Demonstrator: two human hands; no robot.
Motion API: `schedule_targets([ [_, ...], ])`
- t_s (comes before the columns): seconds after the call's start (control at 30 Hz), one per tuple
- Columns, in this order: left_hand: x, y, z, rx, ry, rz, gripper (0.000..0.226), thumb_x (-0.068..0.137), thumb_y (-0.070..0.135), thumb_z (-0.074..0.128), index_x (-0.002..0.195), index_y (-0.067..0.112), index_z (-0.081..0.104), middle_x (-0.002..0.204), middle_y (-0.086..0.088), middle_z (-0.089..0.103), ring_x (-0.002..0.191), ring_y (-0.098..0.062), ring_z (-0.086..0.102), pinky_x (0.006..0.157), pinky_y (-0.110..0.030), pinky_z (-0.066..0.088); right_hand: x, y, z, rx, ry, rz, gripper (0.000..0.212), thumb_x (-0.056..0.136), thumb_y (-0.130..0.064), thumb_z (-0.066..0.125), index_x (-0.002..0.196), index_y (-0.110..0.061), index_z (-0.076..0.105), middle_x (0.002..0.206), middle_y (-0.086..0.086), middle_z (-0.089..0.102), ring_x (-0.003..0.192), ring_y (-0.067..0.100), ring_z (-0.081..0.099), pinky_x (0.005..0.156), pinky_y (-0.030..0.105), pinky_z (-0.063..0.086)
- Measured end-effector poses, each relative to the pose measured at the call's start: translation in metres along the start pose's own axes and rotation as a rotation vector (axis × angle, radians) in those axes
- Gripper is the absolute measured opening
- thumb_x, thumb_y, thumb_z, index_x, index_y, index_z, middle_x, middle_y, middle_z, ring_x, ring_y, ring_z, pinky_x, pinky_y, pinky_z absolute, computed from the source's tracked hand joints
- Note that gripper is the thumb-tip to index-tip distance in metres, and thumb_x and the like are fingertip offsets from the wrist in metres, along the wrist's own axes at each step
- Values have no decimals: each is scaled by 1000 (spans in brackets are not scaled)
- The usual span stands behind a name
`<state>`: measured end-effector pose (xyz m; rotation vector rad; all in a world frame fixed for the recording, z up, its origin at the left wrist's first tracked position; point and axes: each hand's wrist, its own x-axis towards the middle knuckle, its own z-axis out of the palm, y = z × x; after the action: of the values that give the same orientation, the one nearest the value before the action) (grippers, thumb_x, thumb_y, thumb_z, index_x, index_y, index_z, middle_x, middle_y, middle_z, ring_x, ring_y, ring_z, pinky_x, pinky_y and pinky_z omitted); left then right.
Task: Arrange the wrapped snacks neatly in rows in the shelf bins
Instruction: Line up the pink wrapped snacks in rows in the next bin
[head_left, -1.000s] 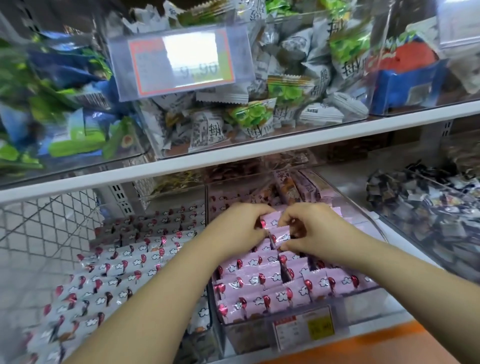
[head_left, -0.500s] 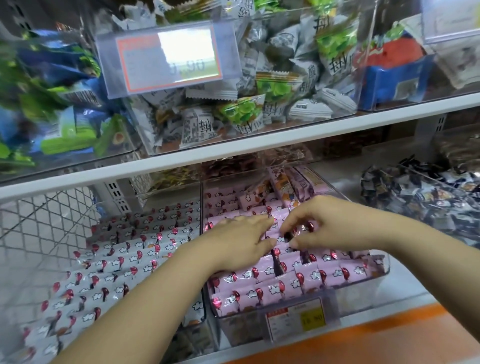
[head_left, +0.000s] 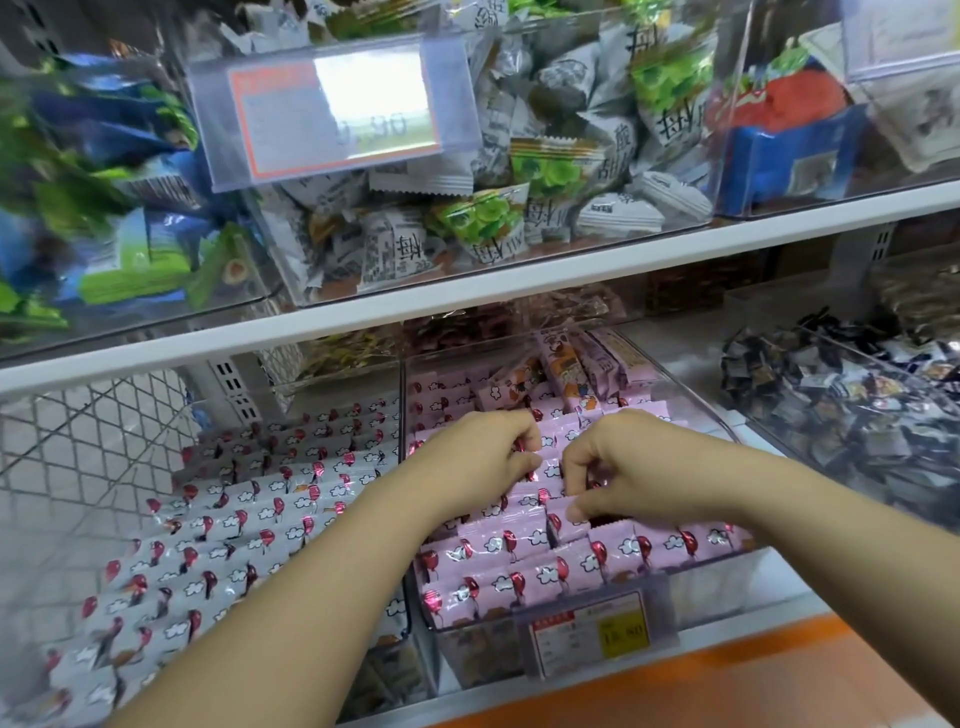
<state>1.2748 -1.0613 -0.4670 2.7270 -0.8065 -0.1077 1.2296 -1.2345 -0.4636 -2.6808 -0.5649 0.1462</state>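
Pink wrapped snacks (head_left: 524, 566) with red balloons and clouds lie in rows in a clear bin (head_left: 696, 587) on the lower shelf. My left hand (head_left: 478, 457) and my right hand (head_left: 623, 467) are both down in the middle of this bin, fingers curled and pinching pink wrappers between them. The wrappers under my palms are hidden. At the back of the bin a few snacks (head_left: 576, 369) with orange print stand loose and tilted. To the left, a second bin holds white wrapped snacks (head_left: 249, 514) of the same design in neat rows.
The upper shelf board (head_left: 519, 280) hangs close above, with bins of grey and green packets (head_left: 493, 218) and a price tag holder (head_left: 332, 109). A bin of dark wrapped candies (head_left: 852, 395) stands to the right. A yellow price label (head_left: 597, 639) fronts the pink bin.
Both hands have shifted slightly back in the pink bin and curled tighter on the wrappers; the left hand, flatter half a second ago, now pinches.
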Motion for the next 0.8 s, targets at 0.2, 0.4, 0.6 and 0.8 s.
schedule_targets([
  [0.2,4,0,-1,76,28,33,15,96,28,52,84,20,49,77,8,51,76,-15,48,67,-31,41,-1,2,6,18,97,-38,15,80,-30,73,72,-19,69,70,-6,68,61,3,54,57,10,37],
  [0.4,4,1,-7,142,29,59,18,99,27,47,83,18,44,83,4,50,77,-18,46,63,-30,33,0,3,11,163,160,-16,17,78,-28,76,65,-20,68,56,-10,60,53,1,49,54,11,37],
  [0.6,1,1,-2,246,-55,31,16,98,34,44,84,27,43,74,10,49,77,-18,44,69,-30,27,-1,-1,7,142,2,-3,23,80,-37,72,62,-23,67,60,-3,64,51,1,47,54,13,37],
  [0.8,-5,-1,-8,-5,-38,3,10,95,32,50,89,29,57,77,16,58,74,-9,54,69,-29,46,-12,-4,-10,189,-5,-21,38,91,-39,56,63,-13,60,52,-2,50,46,14,43,49,22,38],
])
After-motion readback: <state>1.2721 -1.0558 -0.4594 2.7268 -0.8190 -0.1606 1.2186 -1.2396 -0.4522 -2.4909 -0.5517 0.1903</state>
